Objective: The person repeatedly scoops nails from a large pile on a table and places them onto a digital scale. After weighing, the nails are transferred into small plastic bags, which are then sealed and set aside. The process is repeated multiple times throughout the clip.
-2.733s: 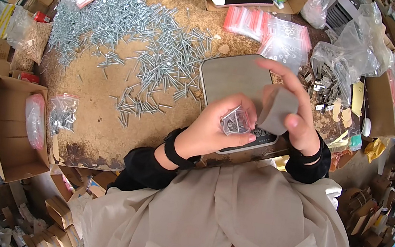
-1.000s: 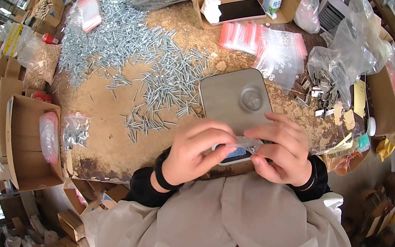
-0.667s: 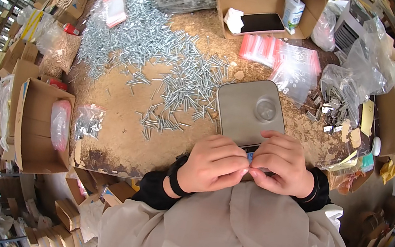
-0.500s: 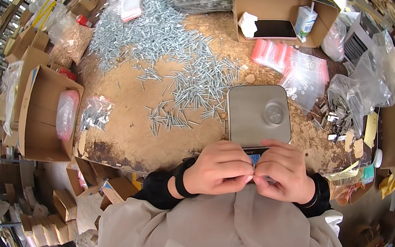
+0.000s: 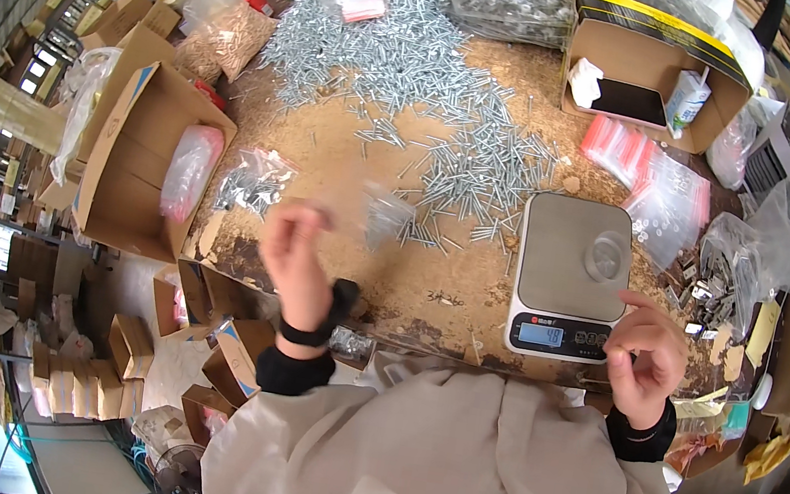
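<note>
My left hand [image 5: 294,258] is raised over the table's front left, its fingers curled and smeared by motion. To its right a small clear plastic bag [image 5: 387,218], also blurred, is apart from the hand, at the edge of the loose screws; its contents are unclear. My right hand [image 5: 646,361] hovers by the right front corner of the digital scale [image 5: 568,271], fingers loosely bent and apart, nothing seen in them. On the scale's plate sits a round clear dish [image 5: 605,258]. A filled bag of small metal parts [image 5: 255,181] lies beyond my left hand.
A large heap of screws [image 5: 382,53] covers the table's far middle. An open carton [image 5: 112,177] stands at the left. Empty zip bags [image 5: 669,200] and metal fittings [image 5: 712,292] lie right of the scale. Behind them a box [image 5: 658,62] holds a phone and a drink carton.
My hands, which were together in front of the scale, have parted: the left moved left, the right moved right. The scale's display is uncovered, and a blurred bag appears near the screws. The view has shifted.
</note>
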